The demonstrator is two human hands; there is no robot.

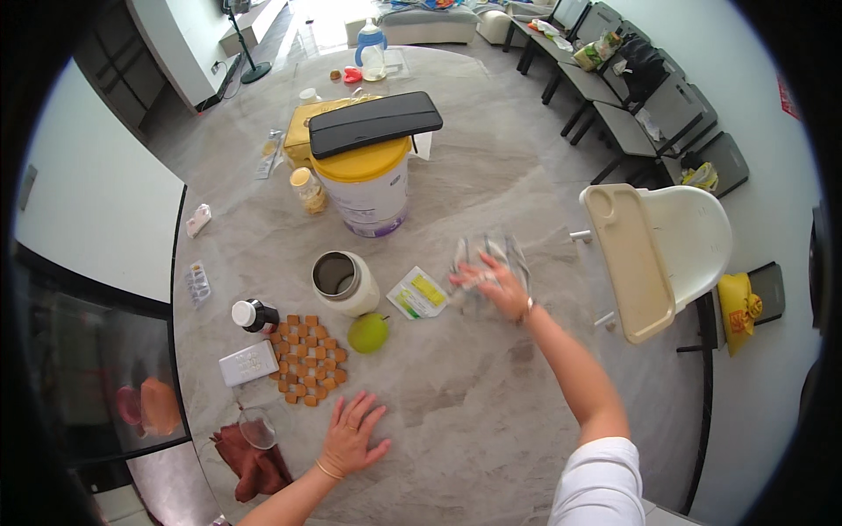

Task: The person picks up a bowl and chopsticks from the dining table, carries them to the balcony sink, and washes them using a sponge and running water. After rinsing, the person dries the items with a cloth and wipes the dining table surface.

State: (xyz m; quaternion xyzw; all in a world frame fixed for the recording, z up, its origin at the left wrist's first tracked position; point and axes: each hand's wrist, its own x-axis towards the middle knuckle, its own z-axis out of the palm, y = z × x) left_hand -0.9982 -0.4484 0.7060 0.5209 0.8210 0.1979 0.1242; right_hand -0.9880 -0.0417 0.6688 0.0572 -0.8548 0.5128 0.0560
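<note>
My right hand (pixel 492 284) lies with spread fingers on a striped grey cloth (pixel 516 253) on the marbled table (pixel 460 407); hand and cloth are blurred. Left of the cloth is a white, yellow and green sachet (pixel 418 294). My left hand (pixel 353 434) rests palm down on the bare tabletop, fingers apart, holding nothing. Above it sits a wooden-tile trivet (pixel 308 361), with a green pear (pixel 368 333) at its upper right. Behind the pear stands an open cream-coloured jar with a steel rim (pixel 348 289).
Farther back stand a yellow-lidded tub (pixel 368 197) with a black case (pixel 375 123) on top and a small jar (pixel 309 191). At left are a dark bottle (pixel 256 317), white box (pixel 250 363), drinking glass (pixel 257 428) and brown cloth (pixel 253 467). A high chair (pixel 691 243) stands right of the table.
</note>
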